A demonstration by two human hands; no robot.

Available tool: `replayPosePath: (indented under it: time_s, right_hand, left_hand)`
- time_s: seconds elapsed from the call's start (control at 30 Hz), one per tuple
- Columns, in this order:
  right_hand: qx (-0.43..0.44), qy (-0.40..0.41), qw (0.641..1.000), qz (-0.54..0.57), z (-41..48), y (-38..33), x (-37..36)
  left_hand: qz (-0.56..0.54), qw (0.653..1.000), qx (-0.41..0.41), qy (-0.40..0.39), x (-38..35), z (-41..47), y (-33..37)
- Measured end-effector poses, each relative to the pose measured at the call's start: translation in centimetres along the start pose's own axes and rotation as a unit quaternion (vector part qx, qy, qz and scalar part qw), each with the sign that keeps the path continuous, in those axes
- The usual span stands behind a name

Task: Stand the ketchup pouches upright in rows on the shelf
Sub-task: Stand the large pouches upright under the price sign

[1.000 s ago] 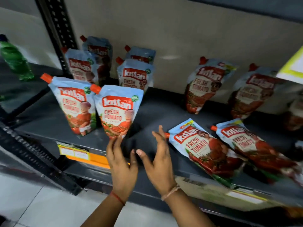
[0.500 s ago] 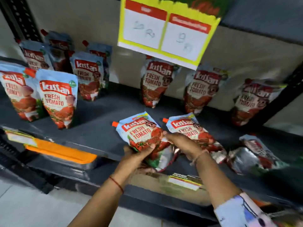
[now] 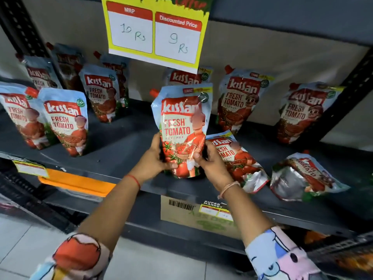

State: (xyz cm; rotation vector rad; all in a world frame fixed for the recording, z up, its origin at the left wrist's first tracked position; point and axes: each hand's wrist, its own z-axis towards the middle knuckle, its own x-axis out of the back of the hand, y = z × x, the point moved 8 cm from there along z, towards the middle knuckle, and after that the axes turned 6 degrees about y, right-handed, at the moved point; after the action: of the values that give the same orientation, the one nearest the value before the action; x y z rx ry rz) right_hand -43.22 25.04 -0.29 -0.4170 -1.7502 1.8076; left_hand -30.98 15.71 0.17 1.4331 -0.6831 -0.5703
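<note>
A blue and red ketchup pouch [image 3: 182, 126] stands upright near the front of the dark shelf [image 3: 121, 146]. My left hand [image 3: 155, 158] grips its lower left side and my right hand [image 3: 207, 160] grips its lower right side. Just to its right a second pouch [image 3: 234, 156] lies flat, and a third pouch [image 3: 302, 174] lies flat farther right. Upright pouches stand at the front left [image 3: 64, 122] and along the back wall [image 3: 240, 100].
A yellow price sign [image 3: 155, 31] hangs from the shelf above, over the back row. A black upright post [image 3: 347, 91] slants at the right. An orange label holder [image 3: 74, 182] and a cardboard box [image 3: 181, 213] sit under the shelf's front edge.
My hands moved from the left pouches to the lying pouch in the middle, took hold of it and raised it upright. The view swung to the right.
</note>
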Motion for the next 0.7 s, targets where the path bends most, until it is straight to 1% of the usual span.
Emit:
replayPosePath:
  time_s: [0.1,0.2,0.3,0.37,0.43,0.53,0.57,0.6,0.63,0.67,0.7]
  right_hand:
    - [0.05,0.055,0.997,-0.027,-0.8,0.1,-0.1]
    - [0.058,0.076,0.994,-0.044,-1.4,0.7,-0.2]
    - [0.055,0.089,0.991,-0.087,-2.2,1.7,-0.3]
    - [0.047,0.096,0.987,-0.119,-2.8,2.1,-0.4]
    - [0.031,0.102,0.986,-0.129,-3.1,2.0,-0.4]
    - [0.007,0.084,0.983,-0.163,-4.4,1.2,-0.5]
    - [-0.009,0.074,0.98,-0.187,-5.6,1.5,-0.5]
    - [-0.014,0.071,0.975,-0.21,-7.3,1.5,-0.4]
    - [0.01,0.084,0.97,-0.23,-9.0,0.7,0.2]
    - [0.056,0.112,0.961,-0.247,-10.5,-0.8,1.3]
    - [0.102,0.154,0.947,-0.261,-11.3,-2.4,3.2]
  left_hand:
    - [0.045,0.999,-0.013,-0.019,0.2,1.3,-0.7]
    - [0.089,0.996,-0.013,-0.026,0.3,2.1,-1.5]
    - [0.136,0.99,-0.011,-0.017,0.5,2.3,-2.4]
    - [0.145,0.989,-0.009,-0.013,0.6,2.1,-3.0]
    - [0.148,0.989,-0.006,-0.017,0.5,2.0,-3.2]
    - [0.097,0.995,0.023,-0.013,0.5,1.2,-4.1]
    - [0.082,0.996,0.028,0.012,1.0,0.3,-4.4]
    - [0.081,0.995,0.021,0.057,1.7,-0.9,-4.7]
    - [0.091,0.989,-0.003,0.117,2.3,-2.4,-4.6]
    - [0.108,0.978,-0.031,0.177,2.7,-4.3,-4.2]
    - [0.117,0.968,-0.051,0.215,2.1,-6.1,-3.8]
